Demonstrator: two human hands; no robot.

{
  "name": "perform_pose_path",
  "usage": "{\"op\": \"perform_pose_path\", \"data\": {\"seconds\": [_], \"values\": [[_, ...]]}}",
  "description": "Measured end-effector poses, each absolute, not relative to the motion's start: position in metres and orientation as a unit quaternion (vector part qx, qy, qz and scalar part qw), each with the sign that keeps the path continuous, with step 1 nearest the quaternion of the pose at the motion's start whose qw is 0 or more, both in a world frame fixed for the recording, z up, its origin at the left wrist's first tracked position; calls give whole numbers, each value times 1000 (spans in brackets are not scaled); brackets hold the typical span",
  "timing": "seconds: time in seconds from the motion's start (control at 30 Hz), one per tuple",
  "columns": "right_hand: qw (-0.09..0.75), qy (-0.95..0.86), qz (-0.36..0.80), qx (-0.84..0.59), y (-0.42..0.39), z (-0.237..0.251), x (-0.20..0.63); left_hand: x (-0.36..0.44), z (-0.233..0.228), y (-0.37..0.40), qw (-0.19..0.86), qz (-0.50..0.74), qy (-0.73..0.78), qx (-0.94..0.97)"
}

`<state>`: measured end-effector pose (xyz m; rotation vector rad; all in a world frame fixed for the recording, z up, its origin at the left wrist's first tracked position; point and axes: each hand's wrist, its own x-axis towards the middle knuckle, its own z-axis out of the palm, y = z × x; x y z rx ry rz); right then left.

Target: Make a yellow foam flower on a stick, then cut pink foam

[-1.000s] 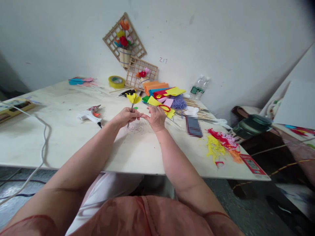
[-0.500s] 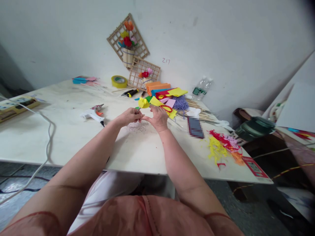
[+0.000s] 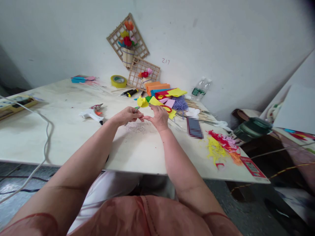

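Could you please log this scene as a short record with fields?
Left hand: pinching the stem of a yellow flower
Right hand: thumb at the left hand's fingertips; grip unclear
Left of hands: glue gun
Right of hands: phone, yellow shreds
Toward the wall: tape roll, water bottles

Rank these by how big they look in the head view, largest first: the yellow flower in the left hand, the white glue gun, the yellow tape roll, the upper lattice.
1. Upper lattice
2. White glue gun
3. Yellow tape roll
4. Yellow flower, judged by its bloom
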<state>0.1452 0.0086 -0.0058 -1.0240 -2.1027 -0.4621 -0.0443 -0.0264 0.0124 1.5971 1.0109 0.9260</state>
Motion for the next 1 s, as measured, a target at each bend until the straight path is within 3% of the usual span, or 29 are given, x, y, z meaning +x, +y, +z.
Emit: {"op": "perform_pose_path", "data": {"seconds": [0.27,0.63,1.0], "values": [[344,-832,-192,-391,11,-6,146,-45,15,-29,480,346,449,670],[384,-800,-86,-453,11,-7,147,-39,13,-30,447,359,455,681],[429,-783,-45,-448,5,-4,145,-35,5,-24,487,447,413,627]]}}
